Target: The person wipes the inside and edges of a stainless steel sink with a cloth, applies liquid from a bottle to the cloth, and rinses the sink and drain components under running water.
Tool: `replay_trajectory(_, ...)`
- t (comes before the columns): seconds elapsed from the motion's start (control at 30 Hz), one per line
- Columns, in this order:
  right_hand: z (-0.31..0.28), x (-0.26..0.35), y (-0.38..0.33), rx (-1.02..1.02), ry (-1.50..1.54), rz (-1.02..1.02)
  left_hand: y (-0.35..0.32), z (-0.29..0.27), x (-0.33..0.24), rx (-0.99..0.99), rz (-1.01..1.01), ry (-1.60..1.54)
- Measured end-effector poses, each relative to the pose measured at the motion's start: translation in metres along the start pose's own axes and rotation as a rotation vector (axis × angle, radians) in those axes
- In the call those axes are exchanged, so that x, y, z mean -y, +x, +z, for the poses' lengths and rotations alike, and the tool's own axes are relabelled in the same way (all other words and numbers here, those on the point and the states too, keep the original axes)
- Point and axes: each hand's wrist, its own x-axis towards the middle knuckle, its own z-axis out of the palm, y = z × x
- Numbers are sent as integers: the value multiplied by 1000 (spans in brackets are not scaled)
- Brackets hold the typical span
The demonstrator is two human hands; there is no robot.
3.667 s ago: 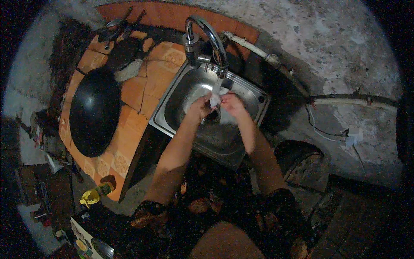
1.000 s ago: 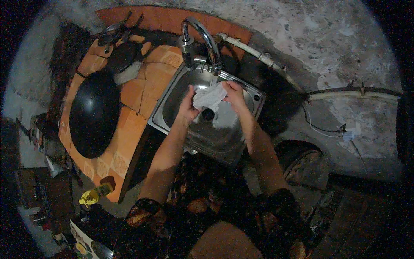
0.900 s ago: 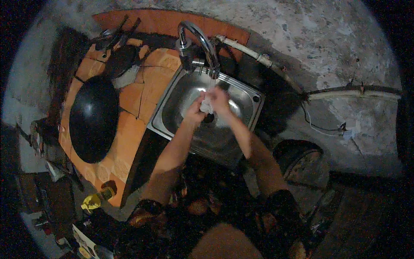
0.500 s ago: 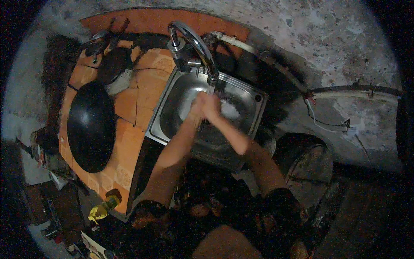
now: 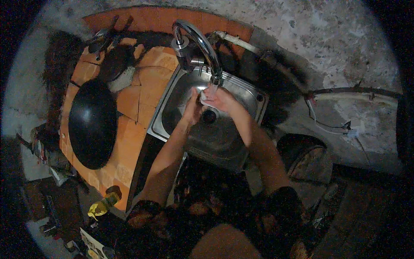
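Both of my hands are over a stainless steel sink (image 5: 172, 125), under a curved chrome tap (image 5: 209, 47). Water (image 5: 214, 88) runs from its spout onto my right hand (image 5: 219, 100), which is turned palm up with the fingers stretched out to the left. Just left of it is my left hand (image 5: 194, 108), fingers pointing up toward the tap and apparently holding nothing. A small whitish patch shows between the two hands; I cannot tell if it is foam or reflected light. Below the right hand the dark round drain (image 5: 209, 115) is visible.
To the left, a large black wok-shaped pan (image 5: 92, 125) lies on an orange tiled counter (image 5: 129, 134). A yellow bottle (image 5: 103, 205) is by the counter's near corner. Pipes (image 5: 237, 40) run along the rough wall behind. A dark rounded container (image 5: 302, 157) stands right of the sink.
My hands were pressed together, blurred, under the tap; now they are apart. The right has turned palm up under the water, and the left has moved slightly left and down. The drain has come into view.
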Motion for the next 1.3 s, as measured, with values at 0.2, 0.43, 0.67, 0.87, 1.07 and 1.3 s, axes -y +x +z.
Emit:
replay_trajectory(0.2, -50, 34, 5, -92, -730, -329, 13, -14, 8, 163, -129, -92)
replay_trajectory(0.43, -39, 1, -26, 106, -168, 18, -27, 27, -27, 246, -306, -67)
replay_trajectory(0.67, -58, 18, -26, -16, -649, -193, -7, -24, -29, -147, 66, 503)
replay_trajectory(0.87, 18, -58, -25, -148, -1259, -1100, 14, -9, 36, 62, -17, -305)
replay_trajectory(1.07, -47, -6, 19, -670, -1347, -737, 21, 42, 27, 40, -125, -4)
replay_trajectory(1.3, 22, -63, 17, -602, -1256, -655, 57, -31, 41, 534, -27, -337)
